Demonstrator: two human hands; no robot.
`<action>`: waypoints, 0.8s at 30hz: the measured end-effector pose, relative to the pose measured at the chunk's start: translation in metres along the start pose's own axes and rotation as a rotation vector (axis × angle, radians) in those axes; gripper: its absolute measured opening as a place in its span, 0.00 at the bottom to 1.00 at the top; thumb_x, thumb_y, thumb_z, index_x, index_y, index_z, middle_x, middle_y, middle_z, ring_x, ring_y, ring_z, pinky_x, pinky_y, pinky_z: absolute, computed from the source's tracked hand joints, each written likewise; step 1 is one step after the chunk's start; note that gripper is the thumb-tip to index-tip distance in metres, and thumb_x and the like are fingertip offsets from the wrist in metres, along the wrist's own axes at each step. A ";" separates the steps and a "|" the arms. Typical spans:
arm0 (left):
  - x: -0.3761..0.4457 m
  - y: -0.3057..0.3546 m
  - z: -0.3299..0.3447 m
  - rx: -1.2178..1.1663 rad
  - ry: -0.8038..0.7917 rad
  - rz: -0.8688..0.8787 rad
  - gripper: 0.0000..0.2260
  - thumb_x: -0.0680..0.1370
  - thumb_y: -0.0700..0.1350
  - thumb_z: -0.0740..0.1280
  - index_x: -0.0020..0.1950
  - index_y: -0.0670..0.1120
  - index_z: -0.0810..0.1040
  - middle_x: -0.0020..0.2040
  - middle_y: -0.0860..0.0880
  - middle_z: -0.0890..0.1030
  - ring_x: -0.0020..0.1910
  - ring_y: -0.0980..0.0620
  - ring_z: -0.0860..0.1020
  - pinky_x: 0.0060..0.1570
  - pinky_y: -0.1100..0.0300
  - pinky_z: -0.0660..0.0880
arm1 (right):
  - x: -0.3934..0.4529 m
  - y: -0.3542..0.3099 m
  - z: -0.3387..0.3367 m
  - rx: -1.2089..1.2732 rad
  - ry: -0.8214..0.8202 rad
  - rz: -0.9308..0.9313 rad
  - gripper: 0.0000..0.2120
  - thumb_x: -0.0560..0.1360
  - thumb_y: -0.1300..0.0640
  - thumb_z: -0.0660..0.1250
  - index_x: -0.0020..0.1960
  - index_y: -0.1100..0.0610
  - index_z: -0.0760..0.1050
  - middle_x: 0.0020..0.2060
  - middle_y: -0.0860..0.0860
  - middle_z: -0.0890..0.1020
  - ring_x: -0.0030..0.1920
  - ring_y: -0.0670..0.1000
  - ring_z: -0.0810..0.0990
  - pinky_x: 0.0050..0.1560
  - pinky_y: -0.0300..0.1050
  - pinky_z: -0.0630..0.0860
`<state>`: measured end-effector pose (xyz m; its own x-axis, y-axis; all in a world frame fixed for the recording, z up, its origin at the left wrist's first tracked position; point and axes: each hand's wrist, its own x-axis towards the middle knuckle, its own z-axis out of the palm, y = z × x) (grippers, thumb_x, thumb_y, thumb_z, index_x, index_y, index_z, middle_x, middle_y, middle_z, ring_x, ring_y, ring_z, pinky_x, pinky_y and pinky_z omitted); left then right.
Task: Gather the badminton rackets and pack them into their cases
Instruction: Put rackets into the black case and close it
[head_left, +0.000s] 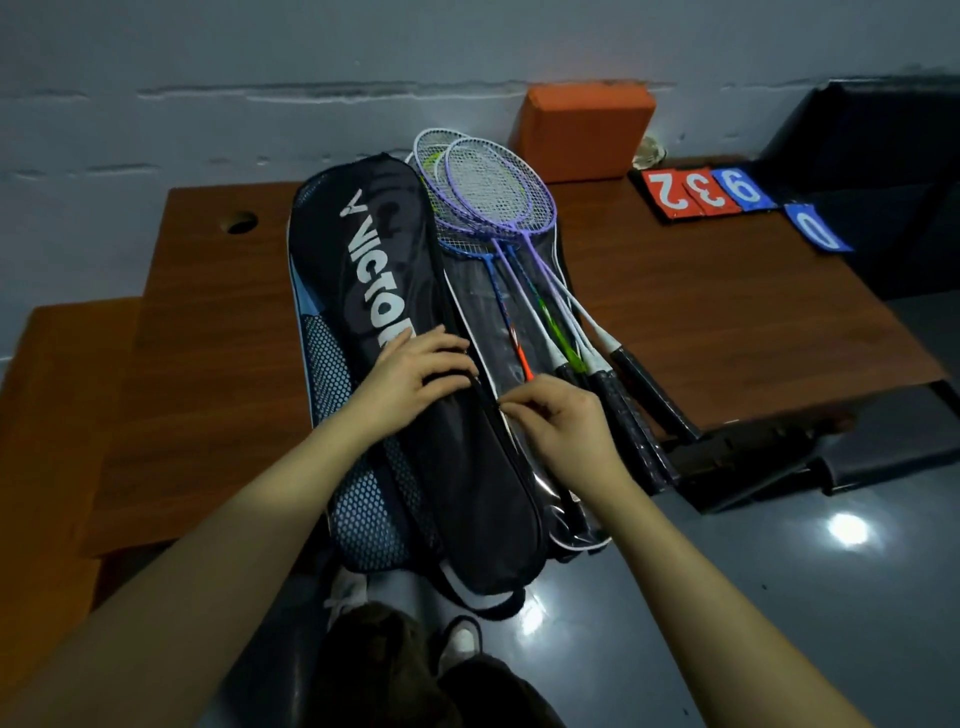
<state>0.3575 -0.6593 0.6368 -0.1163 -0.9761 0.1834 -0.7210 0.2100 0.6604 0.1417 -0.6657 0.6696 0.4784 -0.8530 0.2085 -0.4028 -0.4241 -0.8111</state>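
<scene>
Several purple, blue and white-framed badminton rackets (498, 208) lie overlapped, their count unclear, on a clear sleeve beside the black fabric racket bag (395, 322) overhanging the brown wooden table's (727, 322) near edge, where the left hand (415, 371) presses flat-fingered and the right hand (558, 421) pinches something indistinct at the bag's zipper seam.

A black Victor racket bag (415, 374) lies lengthwise on the table, purple and white-framed rackets (498, 208) fanned beside it.

brown table (727, 322); on it: racket bag (374, 291); orange block (582, 132); score cards (711, 192)
</scene>
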 end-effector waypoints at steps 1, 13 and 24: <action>0.005 0.002 0.001 -0.030 0.017 -0.008 0.09 0.76 0.47 0.66 0.55 0.51 0.80 0.64 0.53 0.74 0.71 0.54 0.60 0.69 0.54 0.46 | -0.003 0.001 -0.004 0.017 0.011 0.019 0.03 0.72 0.63 0.69 0.43 0.60 0.81 0.36 0.46 0.79 0.39 0.41 0.77 0.43 0.34 0.73; 0.028 0.050 0.010 0.234 -0.032 0.190 0.14 0.78 0.49 0.60 0.62 0.57 0.75 0.68 0.56 0.70 0.73 0.54 0.58 0.68 0.48 0.48 | -0.024 -0.002 -0.048 0.267 0.157 0.202 0.04 0.73 0.67 0.68 0.43 0.61 0.81 0.38 0.51 0.82 0.39 0.44 0.80 0.42 0.32 0.73; 0.023 0.071 0.007 -0.002 0.163 0.178 0.11 0.74 0.57 0.60 0.50 0.58 0.80 0.50 0.60 0.80 0.60 0.55 0.74 0.61 0.46 0.66 | -0.029 -0.010 -0.067 0.082 0.209 -0.021 0.05 0.72 0.67 0.69 0.43 0.60 0.82 0.38 0.51 0.82 0.41 0.45 0.80 0.45 0.35 0.74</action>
<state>0.2986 -0.6674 0.6829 -0.1297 -0.9019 0.4120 -0.6973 0.3784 0.6088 0.0795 -0.6574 0.7080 0.3103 -0.8924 0.3277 -0.3252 -0.4236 -0.8455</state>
